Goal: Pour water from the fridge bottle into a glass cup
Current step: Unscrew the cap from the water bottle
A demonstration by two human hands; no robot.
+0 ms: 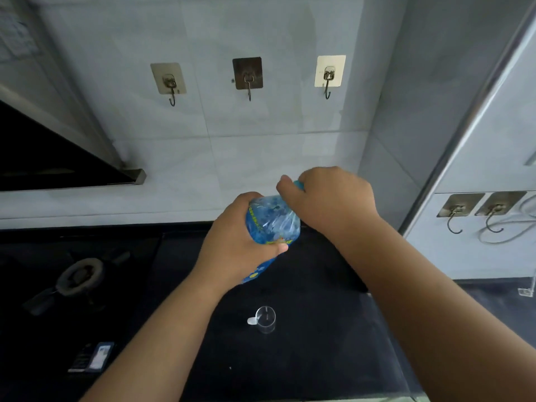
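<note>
The blue-labelled water bottle [272, 224] is held above the dark counter [319, 358], the left hand [235, 245] wrapped round its body and the right hand [327, 198] closed over its cap. Squeezing while uncapping could spurt water. The glass cup [265, 319] stands below the left fingers; a misaimed pour would miss it.

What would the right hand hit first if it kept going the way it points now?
The right hand points left, already at the blue cap of the bottle; beyond that, probably the left hand, though depth is unclear.
</note>
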